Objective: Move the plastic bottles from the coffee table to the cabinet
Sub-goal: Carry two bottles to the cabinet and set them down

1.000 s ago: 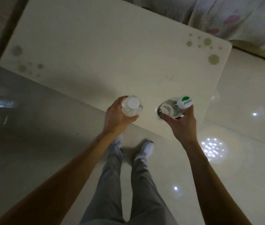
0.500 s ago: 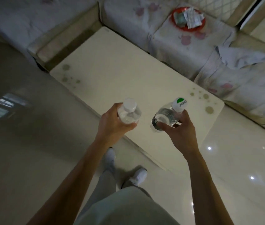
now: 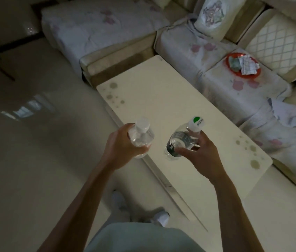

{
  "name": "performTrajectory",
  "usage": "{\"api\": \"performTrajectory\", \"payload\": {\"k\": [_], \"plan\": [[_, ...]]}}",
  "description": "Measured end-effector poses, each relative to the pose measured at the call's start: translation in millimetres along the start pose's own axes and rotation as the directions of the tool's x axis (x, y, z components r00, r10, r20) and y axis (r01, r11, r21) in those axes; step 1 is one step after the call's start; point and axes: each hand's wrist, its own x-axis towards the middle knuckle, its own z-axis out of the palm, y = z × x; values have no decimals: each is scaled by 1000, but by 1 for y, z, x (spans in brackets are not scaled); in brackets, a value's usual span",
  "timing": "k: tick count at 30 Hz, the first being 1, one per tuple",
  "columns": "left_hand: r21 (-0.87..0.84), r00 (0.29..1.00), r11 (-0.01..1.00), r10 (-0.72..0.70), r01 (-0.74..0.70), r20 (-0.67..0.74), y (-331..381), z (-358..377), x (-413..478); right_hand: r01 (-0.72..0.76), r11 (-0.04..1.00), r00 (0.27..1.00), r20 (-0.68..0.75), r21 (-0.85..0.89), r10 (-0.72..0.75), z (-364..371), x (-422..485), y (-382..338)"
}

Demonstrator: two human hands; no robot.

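Note:
My left hand (image 3: 120, 148) grips a clear plastic bottle with a white cap (image 3: 141, 135), held upright in the air at the near edge of the cream coffee table (image 3: 170, 99). A second clear bottle with a green-and-white cap and a dark label (image 3: 181, 139) is in my right hand (image 3: 201, 153), fingers curled round its side, tilted a little over the tabletop. Both bottles are off the table. No cabinet is in view.
A corner sofa (image 3: 216, 57) with pale flowered covers wraps the table's far sides. A red plate (image 3: 243, 67) with small packets lies on a sofa seat. Glossy tiled floor (image 3: 34, 160) spreads to the left. My legs and white shoes show below.
Both bottles have risen from the tabletop in my hands. The view has pulled back and lifted, so the sofa and the red plate have come into sight.

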Motion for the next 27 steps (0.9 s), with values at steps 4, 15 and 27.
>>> {"api": "performTrajectory", "payload": {"k": [4, 15, 27], "plan": [[-3, 1000, 1000, 5, -5, 5, -27, -45, 10, 44, 998, 996, 76, -44, -41, 44, 16, -37], [-173, 977, 983, -89, 55, -195, -91, -149, 27, 239, 954, 949, 249, -179, -191, 157, 75, -129], [-205, 843, 955, -285, 212, -456, -123, -211, 34, 511, 845, 770, 522, -158, -367, 246, 146, -193]]}}
